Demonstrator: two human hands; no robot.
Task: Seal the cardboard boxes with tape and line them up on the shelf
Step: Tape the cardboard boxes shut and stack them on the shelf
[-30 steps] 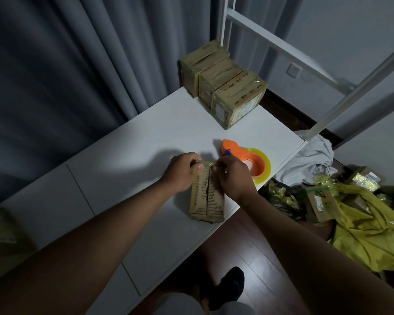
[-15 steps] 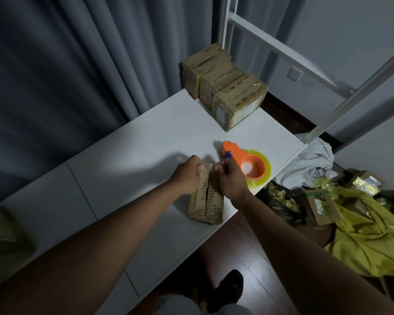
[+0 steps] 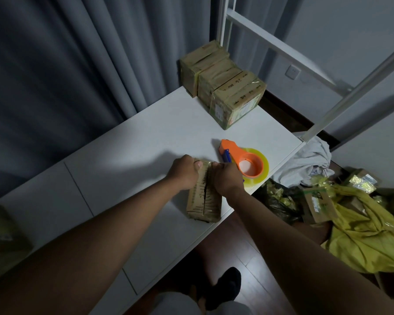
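Item: cardboard box [image 3: 204,201], flat on the white shelf [image 3: 127,142], lower centre of frame, close to the front edge. Left hand [image 3: 184,172] and right hand [image 3: 227,178] each curl over its far end, pressing the flaps together; centre seam open, dark gap visible. Tape dispenser [image 3: 243,161], orange, lies just right of the hands. Three sealed boxes [image 3: 223,85] stand in a row, upper centre. Risks: flaps could spring apart once a hand leaves; box could slide off the edge. Writing: dark print on all boxes, not readable.
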